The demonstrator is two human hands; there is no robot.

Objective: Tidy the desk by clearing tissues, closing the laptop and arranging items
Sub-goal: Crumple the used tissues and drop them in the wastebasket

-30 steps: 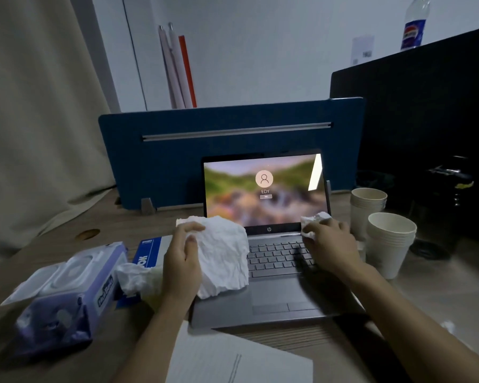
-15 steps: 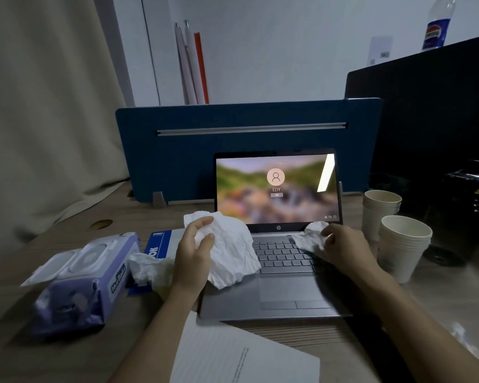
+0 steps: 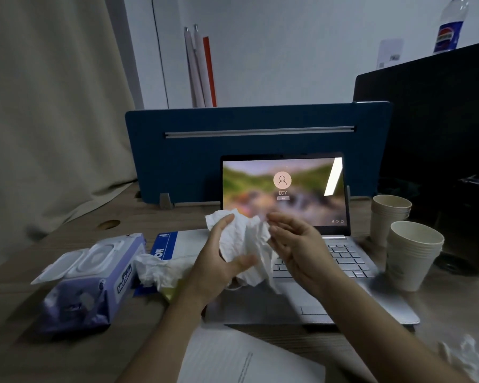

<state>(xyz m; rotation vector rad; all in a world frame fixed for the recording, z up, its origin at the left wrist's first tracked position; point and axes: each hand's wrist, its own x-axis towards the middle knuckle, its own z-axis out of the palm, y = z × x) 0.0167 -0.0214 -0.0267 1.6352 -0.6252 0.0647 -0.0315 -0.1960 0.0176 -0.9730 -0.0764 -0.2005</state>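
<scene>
An open silver laptop (image 3: 351, 305) stands mid-desk with its lit login screen (image 3: 282, 186) facing me. Both hands hover in front of it. My left hand (image 3: 216, 261) grips a big crumpled white tissue wad (image 3: 246, 239). My right hand (image 3: 302, 250) lies palm-first against the wad's right side with its fingers stretched out. Another crumpled tissue (image 3: 155, 269) rests on the desk left of my left wrist. A further one (image 3: 465, 355), blurred, sits at the bottom right.
A purple wet-wipes pack (image 3: 89, 280) with its lid open lies at the left, beside a blue-and-white box (image 3: 166, 244). Two stacks of paper cups (image 3: 409, 255) stand right of the laptop. A printed sheet (image 3: 241, 357) lies near me. A blue divider (image 3: 255, 142) backs the desk.
My right hand left the keyboard's right side and carried its small tissue to the wad. My left hand lifted the wad off the laptop. Both hands now meet in front of the screen.
</scene>
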